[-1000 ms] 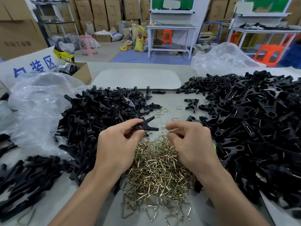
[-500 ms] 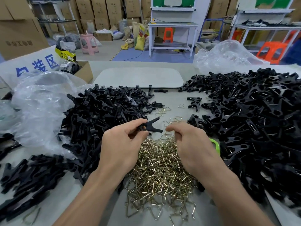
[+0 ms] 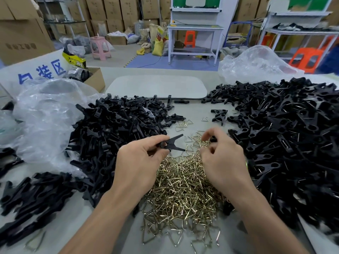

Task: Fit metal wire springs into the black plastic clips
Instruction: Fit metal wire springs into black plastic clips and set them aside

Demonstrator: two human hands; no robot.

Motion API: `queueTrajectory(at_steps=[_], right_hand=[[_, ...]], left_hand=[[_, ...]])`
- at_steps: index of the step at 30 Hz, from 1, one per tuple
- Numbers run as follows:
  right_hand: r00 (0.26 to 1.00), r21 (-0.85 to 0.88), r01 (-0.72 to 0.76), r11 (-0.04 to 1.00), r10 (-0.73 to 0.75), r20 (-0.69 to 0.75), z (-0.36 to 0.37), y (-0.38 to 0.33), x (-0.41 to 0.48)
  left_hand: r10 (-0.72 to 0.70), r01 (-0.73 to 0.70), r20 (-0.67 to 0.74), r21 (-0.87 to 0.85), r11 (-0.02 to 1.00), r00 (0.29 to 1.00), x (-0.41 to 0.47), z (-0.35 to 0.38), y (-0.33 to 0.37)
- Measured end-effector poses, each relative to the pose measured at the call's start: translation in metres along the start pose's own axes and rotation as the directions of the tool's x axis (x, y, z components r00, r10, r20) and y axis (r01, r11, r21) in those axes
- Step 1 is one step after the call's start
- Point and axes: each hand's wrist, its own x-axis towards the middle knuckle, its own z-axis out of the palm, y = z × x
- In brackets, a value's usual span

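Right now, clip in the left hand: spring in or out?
Out, as far as visible: no wire shows on the clip the left hand pinches; its two prongs gape bare.

This is a factory assembly workshop with storage around it. Stacked cardboard boxes (image 3: 113, 13) line the back wall, with a white metal workbench (image 3: 195, 27), plastic stools (image 3: 100, 45) and filled sacks (image 3: 157, 46) on the floor. The work table (image 3: 192, 114) carries bulk heaps of black clips (image 3: 286, 129), a pile of wire springs (image 3: 183, 184) and clear plastic bags (image 3: 45, 116).
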Motion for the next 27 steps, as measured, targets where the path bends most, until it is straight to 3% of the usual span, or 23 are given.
queueTrajectory(at_steps=[4,6,8,13,18,27], right_hand=[[0.982,0.287,-0.169,0.943,0.187,-0.038,-0.005,0.003,0.005],[0.974,0.52,-0.191,0.832,0.226,-0.003,-0.005,-0.003,0.003],[0.981,0.618,-0.147,0.773,0.195,-0.01,-0.003,-0.01,0.001],[0.999,0.568,-0.02,0.823,0.033,-0.012,0.005,-0.015,-0.003],[0.998,0.645,-0.053,0.762,0.052,0.021,0.0,-0.015,-0.001],[0.999,0.644,-0.037,0.764,0.02,0.033,0.001,-0.012,-0.002]], left_hand=[[-0.015,0.015,0.005,-0.009,1.0,1.0,-0.001,0.001,0.0],[-0.036,0.037,0.022,-0.051,0.998,0.999,-0.001,0.001,0.001],[-0.05,0.055,0.046,-0.117,0.992,0.998,-0.001,0.002,0.003],[-0.061,0.079,0.092,-0.21,0.974,0.994,-0.001,0.007,0.009],[-0.073,0.089,0.085,-0.201,0.976,0.994,-0.002,0.006,0.008],[-0.023,0.061,0.142,-0.273,0.96,0.99,0.0,0.007,0.016]])
